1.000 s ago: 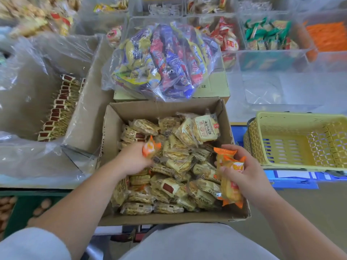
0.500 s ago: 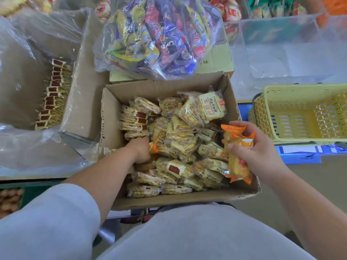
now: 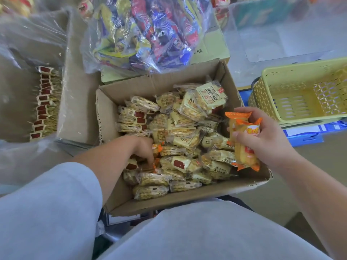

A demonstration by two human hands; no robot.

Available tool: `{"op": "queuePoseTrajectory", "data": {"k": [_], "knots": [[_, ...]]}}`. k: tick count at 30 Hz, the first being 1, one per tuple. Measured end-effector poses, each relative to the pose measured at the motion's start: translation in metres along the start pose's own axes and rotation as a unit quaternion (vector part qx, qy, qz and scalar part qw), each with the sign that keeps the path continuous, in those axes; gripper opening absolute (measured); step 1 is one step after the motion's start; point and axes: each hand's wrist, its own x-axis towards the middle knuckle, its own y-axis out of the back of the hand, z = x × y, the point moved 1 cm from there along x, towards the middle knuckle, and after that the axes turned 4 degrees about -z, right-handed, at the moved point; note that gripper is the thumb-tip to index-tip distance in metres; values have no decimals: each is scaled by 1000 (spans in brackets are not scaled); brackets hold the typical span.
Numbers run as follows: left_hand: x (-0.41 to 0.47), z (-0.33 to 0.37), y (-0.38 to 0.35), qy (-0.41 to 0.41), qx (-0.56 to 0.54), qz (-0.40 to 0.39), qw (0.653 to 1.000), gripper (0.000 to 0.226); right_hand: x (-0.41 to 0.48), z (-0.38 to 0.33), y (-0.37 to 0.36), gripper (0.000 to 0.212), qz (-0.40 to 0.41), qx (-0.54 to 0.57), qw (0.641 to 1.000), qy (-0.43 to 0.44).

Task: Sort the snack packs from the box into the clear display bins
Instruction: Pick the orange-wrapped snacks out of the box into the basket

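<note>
Right beneath the left hand's (image 3: 139,148) down-curled fingers lies a half-buried orange pack (image 3: 155,164), grip unclear; the right hand (image 3: 266,145), farther off, clutches more packs (image 3: 246,153).

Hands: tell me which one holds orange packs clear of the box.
The right hand grips orange packs over the box edge; the left hand is down among pale packs inside.
</note>
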Motion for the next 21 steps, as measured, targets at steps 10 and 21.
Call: {"op": "queuePoseTrajectory", "data": {"k": [10, 21], "knots": [[12, 1, 5, 16, 51, -75, 996, 102, 0, 0, -3, 57, 9, -13, 1000, 3], [7, 5, 7, 22, 29, -144, 989, 97, 0, -3, -2, 51, 4, -28, 1000, -14]]}}
